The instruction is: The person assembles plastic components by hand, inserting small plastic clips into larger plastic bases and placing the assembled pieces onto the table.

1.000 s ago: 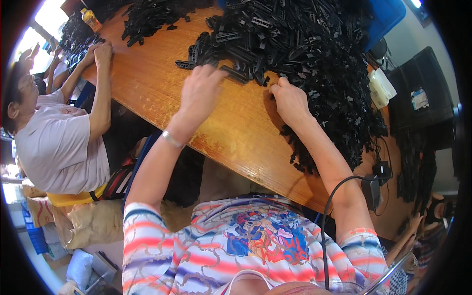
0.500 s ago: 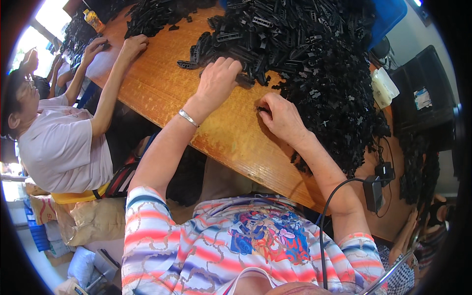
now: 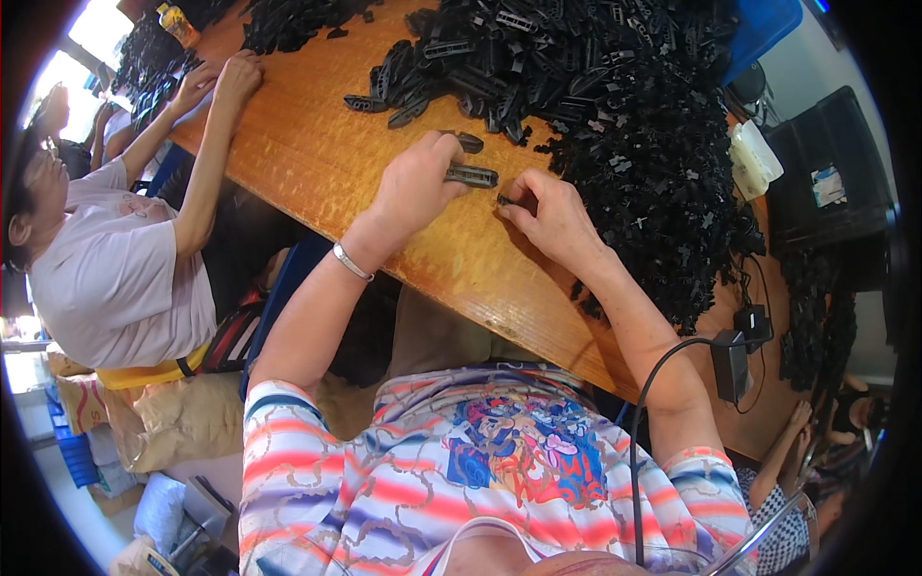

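Note:
My left hand (image 3: 415, 182) is closed on a long black slotted plastic part (image 3: 473, 177), whose free end points right, above the wooden table (image 3: 423, 250). Just beyond it another long black part (image 3: 469, 142) lies on the tabletop. Close by on the right, my right hand (image 3: 549, 213) pinches a small black plastic piece (image 3: 503, 200) between thumb and forefinger. The two held parts are close but appear apart. Beyond my hands spreads a heap of long black parts (image 3: 538, 48), and a pile of small cross-shaped black pieces (image 3: 663, 192) lies to the right.
A co-worker (image 3: 115, 259) sits at the left, hands on the table near another black heap (image 3: 288, 24). A yellow-labelled bottle (image 3: 179, 26) stands at the far left. At the right are a blue bin (image 3: 764, 36), a white container (image 3: 755, 161) and a black adapter (image 3: 730, 365) with cables.
My left hand has come back from the heap's edge toward me with the long part, near my right hand. The right hand has hardly moved. The co-worker's arms shifted slightly left.

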A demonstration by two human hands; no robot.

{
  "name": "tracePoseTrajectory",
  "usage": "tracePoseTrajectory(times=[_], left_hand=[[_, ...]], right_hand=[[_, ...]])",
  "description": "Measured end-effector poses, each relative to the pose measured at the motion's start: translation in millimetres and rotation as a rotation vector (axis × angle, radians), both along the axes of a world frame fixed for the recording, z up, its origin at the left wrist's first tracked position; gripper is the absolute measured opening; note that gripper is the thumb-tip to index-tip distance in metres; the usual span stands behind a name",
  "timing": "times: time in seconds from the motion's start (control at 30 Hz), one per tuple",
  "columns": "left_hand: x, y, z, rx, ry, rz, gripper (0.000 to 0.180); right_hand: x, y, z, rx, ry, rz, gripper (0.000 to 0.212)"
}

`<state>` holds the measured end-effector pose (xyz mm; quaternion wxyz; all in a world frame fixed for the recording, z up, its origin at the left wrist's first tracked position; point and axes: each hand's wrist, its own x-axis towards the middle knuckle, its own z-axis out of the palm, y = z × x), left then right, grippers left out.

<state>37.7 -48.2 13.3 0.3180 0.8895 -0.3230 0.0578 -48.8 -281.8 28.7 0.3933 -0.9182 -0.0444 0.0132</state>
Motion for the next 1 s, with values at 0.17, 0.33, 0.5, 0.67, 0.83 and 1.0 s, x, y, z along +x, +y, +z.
tracePoseTrajectory(times=[0.17,0.33,0.5,0.67,0.83,1.0], left_hand=[[0.4,0.9,2.9,-0.053,0.185,0.025,0.028],[-8.2,-2.0,-1.8,-0.081,0.361,0.097,0.021],[-38.6,2.8,-20.1,-0.228,-0.046,-0.069,0.021],[-52.2,-1.1,-14.8,-0.266,-0.078,-0.008,0.023],[-61.4,2.3,-8.1,-0.122,-0.028,-0.029,0.023],[-65.9,-2.0,-14.3,-0.083,-0.287,-0.022,0.021]], right_hand=[[-1.4,4.8,-1.7,0.027,0.002,-0.001,0.026],[-6.2,2.7,-5.2,0.031,-0.010,0.003,0.025],[-13.4,-0.6,-2.2,0.062,0.003,-0.022,0.024],[-17.9,0.9,-12.6,0.089,-0.050,-0.025,0.025],[-24.5,2.4,-5.6,0.102,-0.052,-0.018,0.023],[-39.0,1.4,-4.5,0.088,-0.076,-0.029,0.022]])
